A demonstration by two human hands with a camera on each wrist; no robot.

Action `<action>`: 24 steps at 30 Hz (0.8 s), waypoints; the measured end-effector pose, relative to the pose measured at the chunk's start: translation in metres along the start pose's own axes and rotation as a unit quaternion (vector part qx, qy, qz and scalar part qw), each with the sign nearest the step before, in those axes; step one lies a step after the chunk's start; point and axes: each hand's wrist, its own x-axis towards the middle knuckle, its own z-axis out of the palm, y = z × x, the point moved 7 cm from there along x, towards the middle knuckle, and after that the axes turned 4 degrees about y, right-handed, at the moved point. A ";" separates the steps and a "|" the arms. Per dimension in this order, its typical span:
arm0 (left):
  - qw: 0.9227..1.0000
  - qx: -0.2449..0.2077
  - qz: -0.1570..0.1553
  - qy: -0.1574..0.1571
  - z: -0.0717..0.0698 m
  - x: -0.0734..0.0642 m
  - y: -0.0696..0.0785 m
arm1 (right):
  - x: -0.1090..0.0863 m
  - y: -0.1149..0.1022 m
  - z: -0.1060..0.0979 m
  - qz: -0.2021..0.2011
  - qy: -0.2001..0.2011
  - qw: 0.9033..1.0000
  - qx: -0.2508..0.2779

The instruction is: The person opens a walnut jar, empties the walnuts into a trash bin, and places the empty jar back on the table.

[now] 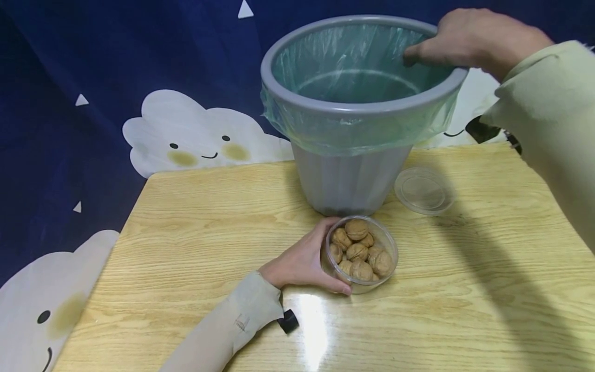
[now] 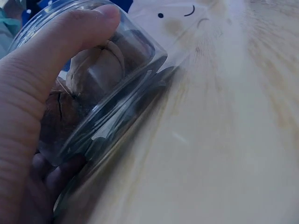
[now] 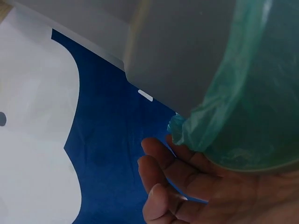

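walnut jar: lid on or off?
Off. The walnut jar has an open mouth with the walnuts exposed, and the clear lid lies apart on the table, right of the bin.

On the bench (image 1: 186, 222), the walnut jar (image 1: 360, 254) stands in front of the lined bin (image 1: 353, 129); the lid (image 1: 424, 190) lies right of the bin's base.
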 end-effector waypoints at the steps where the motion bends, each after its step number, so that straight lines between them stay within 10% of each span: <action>1: 1.000 0.000 -0.003 -0.001 0.000 0.000 0.000 | 0.000 0.000 0.000 0.000 0.001 1.000 0.000; 24: 0.999 -0.041 0.022 0.003 0.001 0.004 -0.001 | 0.002 0.001 0.002 0.003 0.001 1.000 -0.003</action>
